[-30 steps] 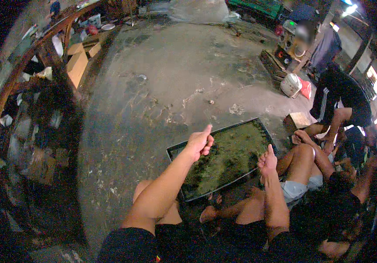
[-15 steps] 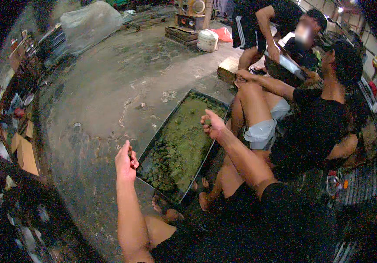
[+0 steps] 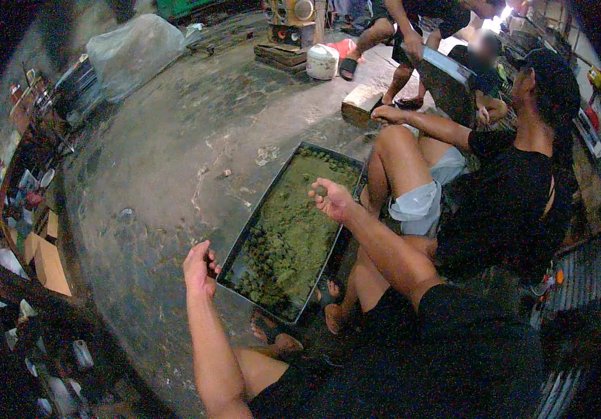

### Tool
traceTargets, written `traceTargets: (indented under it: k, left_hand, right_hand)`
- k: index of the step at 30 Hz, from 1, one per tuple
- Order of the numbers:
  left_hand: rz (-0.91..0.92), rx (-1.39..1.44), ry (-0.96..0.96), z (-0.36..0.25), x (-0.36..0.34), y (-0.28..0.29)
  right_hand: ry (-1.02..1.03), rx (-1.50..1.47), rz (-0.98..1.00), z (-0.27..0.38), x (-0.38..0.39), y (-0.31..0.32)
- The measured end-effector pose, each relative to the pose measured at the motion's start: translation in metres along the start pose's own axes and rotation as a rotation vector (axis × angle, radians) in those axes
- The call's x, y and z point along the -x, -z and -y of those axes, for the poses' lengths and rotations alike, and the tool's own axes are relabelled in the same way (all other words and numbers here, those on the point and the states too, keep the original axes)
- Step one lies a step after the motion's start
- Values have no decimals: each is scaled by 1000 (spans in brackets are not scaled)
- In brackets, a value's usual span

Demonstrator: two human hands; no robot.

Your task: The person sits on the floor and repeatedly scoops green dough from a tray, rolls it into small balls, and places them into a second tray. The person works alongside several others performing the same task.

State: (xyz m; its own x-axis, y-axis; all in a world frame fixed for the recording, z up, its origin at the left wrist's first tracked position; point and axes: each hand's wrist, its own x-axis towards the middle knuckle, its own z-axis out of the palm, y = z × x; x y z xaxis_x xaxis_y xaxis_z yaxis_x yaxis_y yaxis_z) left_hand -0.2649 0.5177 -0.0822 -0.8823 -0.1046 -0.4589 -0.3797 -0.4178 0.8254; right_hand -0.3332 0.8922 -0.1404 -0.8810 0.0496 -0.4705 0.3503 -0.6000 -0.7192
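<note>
A rectangular dark metal tray [image 3: 236, 246] holds green, crumbly material [image 3: 286, 216], with small round lumps heaped along its left and far ends. My right hand [image 3: 332, 202] is over the tray, palm up, fingers curled round a small grey-green ball [image 3: 321, 190]. My left hand [image 3: 198, 264] is just outside the tray's left edge, fingers curled; what is inside them is too dark to make out.
A co-worker [image 3: 496, 202] in black sits close at my right; another [image 3: 412, 38] stands beyond, gripping a long metallic object [image 3: 447, 66]. A wooden block [image 3: 360, 105], white container [image 3: 321, 61], speakers [image 3: 290, 31], plastic-covered bundle [image 3: 133, 52] and cardboard [image 3: 49, 262] surround the concrete floor [image 3: 154, 174].
The view has swung right. My hands have parted, the left now beside the tray, the right over it. The standing co-worker's arm and long object have risen slightly since half a second ago.
</note>
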Motion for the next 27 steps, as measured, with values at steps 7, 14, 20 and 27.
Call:
traceTargets:
  k: [7,14,20,27]
  left_hand:
    - [8,71,13,0,0,4]
    - [39,96,37,7,-8,8]
    - [51,112,43,9,-10,10]
    - [32,103,71,8,-11,10]
  right_hand:
    - [-40,36,-64,13,17,-8]
    - [6,45,-67,10,15,-9]
    - [-21,-100,-35,13,12,-8]
    - [-27,35,-39,16,11,-1]
